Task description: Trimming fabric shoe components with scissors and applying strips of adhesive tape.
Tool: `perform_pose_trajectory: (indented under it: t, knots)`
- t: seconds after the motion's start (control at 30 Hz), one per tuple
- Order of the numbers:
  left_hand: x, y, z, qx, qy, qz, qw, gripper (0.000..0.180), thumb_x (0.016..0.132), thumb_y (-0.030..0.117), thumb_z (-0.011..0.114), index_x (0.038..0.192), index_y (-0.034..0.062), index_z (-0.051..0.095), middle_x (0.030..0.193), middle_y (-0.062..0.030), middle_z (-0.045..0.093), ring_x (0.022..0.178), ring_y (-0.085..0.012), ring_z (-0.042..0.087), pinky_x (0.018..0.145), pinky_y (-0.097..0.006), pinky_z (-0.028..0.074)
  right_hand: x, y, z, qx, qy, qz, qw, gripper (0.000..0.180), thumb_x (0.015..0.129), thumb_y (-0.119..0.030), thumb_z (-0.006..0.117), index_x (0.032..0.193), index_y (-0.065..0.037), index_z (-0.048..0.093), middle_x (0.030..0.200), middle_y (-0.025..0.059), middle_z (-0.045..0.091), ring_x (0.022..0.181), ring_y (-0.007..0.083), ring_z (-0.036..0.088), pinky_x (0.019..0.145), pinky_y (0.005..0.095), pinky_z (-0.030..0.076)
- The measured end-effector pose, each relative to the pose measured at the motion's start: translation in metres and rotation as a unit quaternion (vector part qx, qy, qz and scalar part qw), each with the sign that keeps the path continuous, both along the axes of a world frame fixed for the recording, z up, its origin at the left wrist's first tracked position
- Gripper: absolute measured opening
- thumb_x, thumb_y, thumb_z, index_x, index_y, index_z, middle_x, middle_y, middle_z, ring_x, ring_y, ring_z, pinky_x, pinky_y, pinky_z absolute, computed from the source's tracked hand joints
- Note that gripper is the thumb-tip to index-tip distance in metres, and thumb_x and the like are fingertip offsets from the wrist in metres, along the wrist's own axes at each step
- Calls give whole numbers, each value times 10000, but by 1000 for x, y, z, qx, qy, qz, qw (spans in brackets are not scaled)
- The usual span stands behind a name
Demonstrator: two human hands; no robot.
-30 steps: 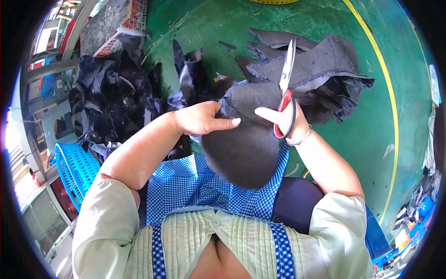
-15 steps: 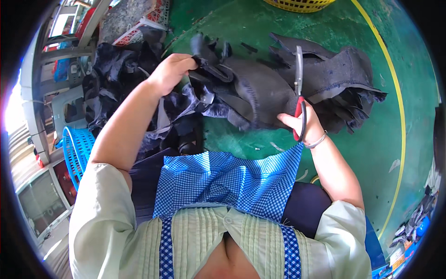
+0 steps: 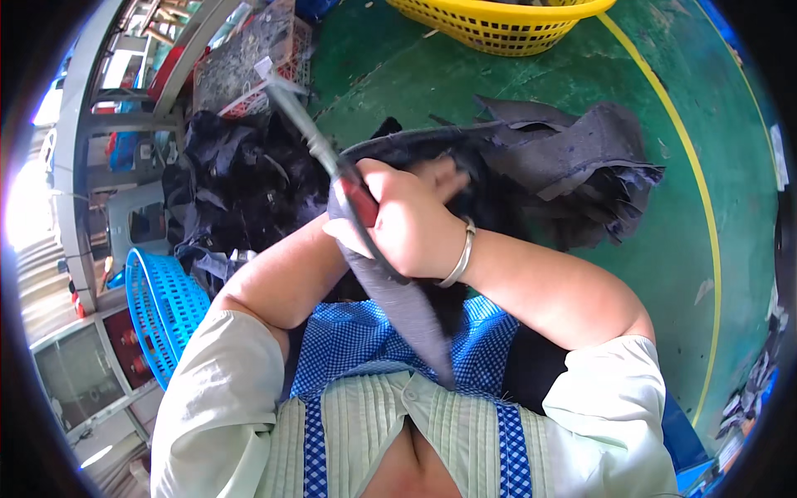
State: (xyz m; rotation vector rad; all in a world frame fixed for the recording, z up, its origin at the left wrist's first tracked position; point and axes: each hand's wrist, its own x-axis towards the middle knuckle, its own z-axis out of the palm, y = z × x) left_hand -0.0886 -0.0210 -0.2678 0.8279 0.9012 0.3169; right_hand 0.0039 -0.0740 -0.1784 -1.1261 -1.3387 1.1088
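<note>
My right hand [image 3: 415, 220] is closed around a pair of scissors [image 3: 359, 203] with red and black handles. The metal blades point up and to the left. Crossed behind it is my left hand [image 3: 446, 178], of which only some blurred fingers show, over dark cloth. A dark grey fabric piece [image 3: 394, 303] passes under my right thumb and drapes toward my lap. More of the black fleecy cloth [image 3: 415, 141] spreads out behind both hands. Farther right lies a stack of grey fabric pieces [image 3: 581, 153] with stitched edges.
A heap of black scraps [image 3: 253, 170] is at the left, beside a blue plastic basket [image 3: 158, 307]. At the back stand a yellow basket [image 3: 506, 33] and a red and white crate [image 3: 290, 58]. A yellow line [image 3: 693, 158] crosses the green floor on the right.
My right hand has swung left with the scissors and now crosses over my left hand. My left hand has moved right. The grey fabric piece has been lifted and folded toward me.
</note>
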Motion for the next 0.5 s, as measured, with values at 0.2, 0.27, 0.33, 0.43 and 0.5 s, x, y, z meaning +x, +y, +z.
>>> perform_pose_trajectory:
  t: [0.2,0.27,0.33,0.43,0.5]
  knots:
    - [6,42,91,135,19,-124,983,260,961,268,504,1091,70,611,794,-13,631,658,-60,547,600,-195,391,93,-8,17,103,-181,-302,930,365,719,-210,788,843,-16,505,684,90,632,608,304,647,565,338,513]
    - [-12,63,116,104,19,-216,971,265,971,256,483,1105,63,605,826,-27,636,643,-74,551,600,-204,403,110,-10,21,24,-211,-267,940,659,555,-367,887,926,6,491,751,102,599,667,277,639,618,344,518]
    - [-15,69,133,112,-31,-245,962,262,973,246,476,1104,56,601,837,-30,634,620,-73,530,577,-200,401,103,-6,18,-12,-206,-217,954,832,464,-445,916,986,42,490,802,126,590,729,263,619,689,335,510]
    - [-7,73,154,123,-22,-245,961,282,976,256,470,1131,49,580,871,-33,625,576,-75,491,531,-202,392,91,5,4,-128,-38,-156,979,728,512,-362,919,967,56,534,830,133,599,786,220,595,768,308,485]
    - [-9,92,153,163,-39,-272,948,462,988,411,402,1263,49,484,1002,-115,640,588,-130,559,535,-217,438,88,11,-1,-111,175,-156,966,640,552,-314,909,931,51,544,823,120,603,764,212,578,739,311,483]
